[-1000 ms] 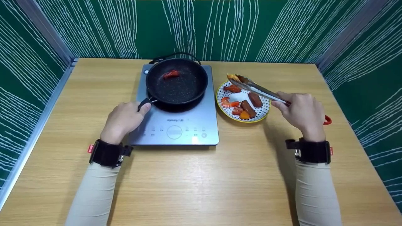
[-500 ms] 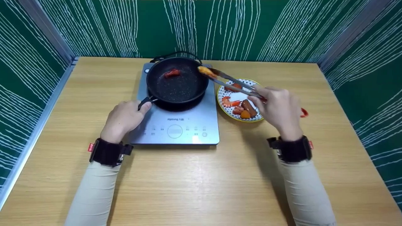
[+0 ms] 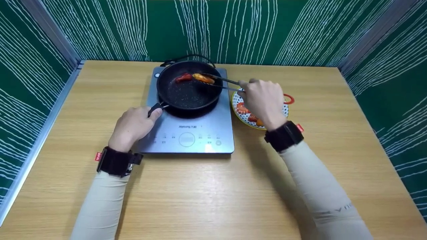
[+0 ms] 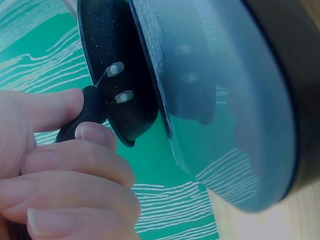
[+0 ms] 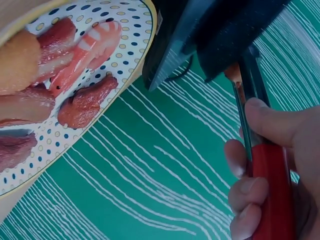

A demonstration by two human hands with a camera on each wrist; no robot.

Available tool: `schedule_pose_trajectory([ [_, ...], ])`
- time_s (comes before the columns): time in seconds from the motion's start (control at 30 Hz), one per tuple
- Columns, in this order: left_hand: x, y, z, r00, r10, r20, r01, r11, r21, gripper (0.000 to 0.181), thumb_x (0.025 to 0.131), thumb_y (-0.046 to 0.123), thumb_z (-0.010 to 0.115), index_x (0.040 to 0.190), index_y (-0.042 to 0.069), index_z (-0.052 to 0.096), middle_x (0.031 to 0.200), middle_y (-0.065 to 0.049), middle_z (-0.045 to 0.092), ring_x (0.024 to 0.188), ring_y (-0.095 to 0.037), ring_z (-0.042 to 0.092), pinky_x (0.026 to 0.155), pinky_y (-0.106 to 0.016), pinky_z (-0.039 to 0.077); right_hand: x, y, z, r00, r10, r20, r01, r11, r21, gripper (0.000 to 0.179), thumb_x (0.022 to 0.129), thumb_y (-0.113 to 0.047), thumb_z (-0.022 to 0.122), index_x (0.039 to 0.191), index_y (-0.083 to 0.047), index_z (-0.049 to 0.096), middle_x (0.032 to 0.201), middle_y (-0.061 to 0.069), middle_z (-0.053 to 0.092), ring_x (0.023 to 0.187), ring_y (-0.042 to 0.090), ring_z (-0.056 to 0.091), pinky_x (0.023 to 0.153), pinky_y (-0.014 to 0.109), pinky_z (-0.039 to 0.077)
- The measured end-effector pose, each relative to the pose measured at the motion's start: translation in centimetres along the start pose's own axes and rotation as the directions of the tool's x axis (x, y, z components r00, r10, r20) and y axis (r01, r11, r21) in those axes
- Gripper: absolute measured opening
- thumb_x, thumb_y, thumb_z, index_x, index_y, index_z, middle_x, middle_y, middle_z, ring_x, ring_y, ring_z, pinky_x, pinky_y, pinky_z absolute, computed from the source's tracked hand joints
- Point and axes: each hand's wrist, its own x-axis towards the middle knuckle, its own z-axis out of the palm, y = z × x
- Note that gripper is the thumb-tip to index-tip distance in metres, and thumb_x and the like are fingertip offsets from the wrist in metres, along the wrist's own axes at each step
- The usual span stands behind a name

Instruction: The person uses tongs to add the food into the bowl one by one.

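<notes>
My left hand is curled round the handle of the pan, thumb against it, with the pan over the cooker. My right hand is wrapped round the red grips of the tongs, squeezing the arms fairly narrow. Their far ends hold the orange piece within the pan, right of its middle. The red piece lies just left of it. I cannot tell from above whether the orange piece touches the pan floor or hangs a little over it.

To do this well, I reckon my left grip should hold the pan level, since a nudge from the tongs could swing it. I would settle the orange piece fully, clear of the red one, and only then ease my squeeze, so it doesn't drop or roll. The tong arms pass over the right rim, where they could scrape. The plate, bearing the shrimp, lies partly under my right hand, so I'd carry that wrist high.
</notes>
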Motion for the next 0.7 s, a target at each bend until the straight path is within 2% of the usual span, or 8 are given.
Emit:
schedule_pose_trajectory([
  [0.1, 0.0, 0.0, 0.0, 1.000, 0.009, -0.007, -0.009, 1.000, 0.012, 0.056, 0.111, 0.060, 0.040, 0.090, 0.011, 0.056, 0.077, -0.008, 0.058, 0.068, -0.026, 0.057, 0.061, -0.038, 0.037, 0.8, -0.5, 0.3, 1.000, -0.014, 0.002, 0.014, 0.999, -0.045, 0.022, 0.101, -0.028, 0.076, 0.120, -0.016, 0.080, 0.073, 0.010, 0.067, 0.050, 0.022, 0.044, 0.043, 0.036, 0.034],
  [0.27, -0.1, 0.0, -0.1, 0.999, 0.027, -0.019, -0.026, 0.999, 0.038, 0.054, 0.112, 0.057, 0.040, 0.089, 0.011, 0.055, 0.077, -0.009, 0.058, 0.068, -0.026, 0.057, 0.061, -0.038, 0.037, 1.8, -1.0, 0.8, 0.999, -0.034, -0.013, 0.033, 0.996, -0.083, 0.014, 0.100, -0.027, 0.076, 0.108, -0.015, 0.079, 0.075, 0.011, 0.070, 0.052, 0.026, 0.054, 0.045, 0.044, 0.046],
  [0.33, -0.1, 0.0, 0.0, 1.000, 0.023, -0.017, -0.023, 0.999, 0.034, 0.054, 0.112, 0.056, 0.040, 0.089, 0.011, 0.055, 0.077, -0.008, 0.057, 0.068, -0.026, 0.057, 0.061, -0.038, 0.037, 2.1, -1.2, 0.9, 0.999, -0.041, -0.010, 0.039, 0.995, -0.096, 0.013, 0.100, -0.027, 0.076, 0.105, -0.015, 0.078, 0.076, 0.011, 0.070, 0.052, 0.026, 0.054, 0.045, 0.045, 0.047],
  [0.53, -0.1, 0.0, 0.0, 1.000, 0.018, -0.012, -0.018, 0.999, 0.026, 0.054, 0.112, 0.057, 0.039, 0.088, 0.011, 0.054, 0.076, -0.007, 0.055, 0.067, -0.025, 0.055, 0.061, -0.037, 0.036, 2.6, -1.8, 1.2, 0.998, -0.049, -0.033, 0.044, 0.989, -0.142, 0.014, 0.104, -0.025, 0.070, 0.098, -0.013, 0.076, 0.071, 0.010, 0.066, 0.050, 0.020, 0.042, 0.044, 0.042, 0.043],
  [0.7, -0.1, 0.1, -0.1, 1.000, 0.012, -0.008, -0.012, 1.000, 0.025, 0.054, 0.112, 0.058, 0.039, 0.089, 0.012, 0.054, 0.076, -0.007, 0.055, 0.066, -0.025, 0.054, 0.061, -0.037, 0.036, 2.6, -1.9, 1.4, 0.998, -0.045, -0.040, 0.039, 0.989, -0.140, 0.013, 0.104, -0.022, 0.069, 0.097, -0.013, 0.077, 0.072, 0.011, 0.066, 0.050, 0.022, 0.045, 0.045, 0.042, 0.045],
])
